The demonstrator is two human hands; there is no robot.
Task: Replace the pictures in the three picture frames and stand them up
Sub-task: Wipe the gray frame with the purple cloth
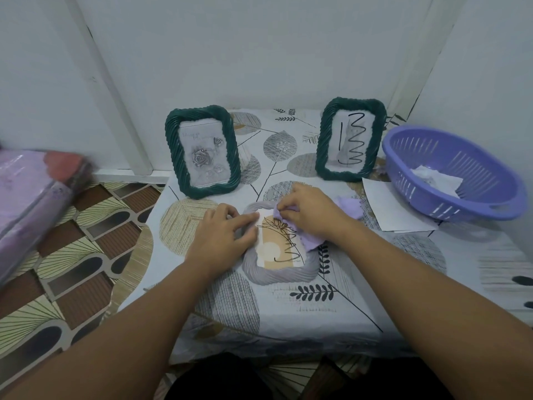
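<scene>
Grey ribbed frame (278,274) lies flat on the leaf-print tablecloth (288,316) right in front of us, picture (281,243) facing up. Our left hand (223,236) presses flat on its 9 o'clock edge, fingers pretty much straight. Our right hand (310,210) pinches a lilac cloth (311,236) against the picture's 1 o'clock corner. Further back, two green frames stand upright: roses one (203,151) at 11 o'clock, squiggle one (350,138) at 1. Purple basket (454,173) sits at 2 o'clock.
</scene>
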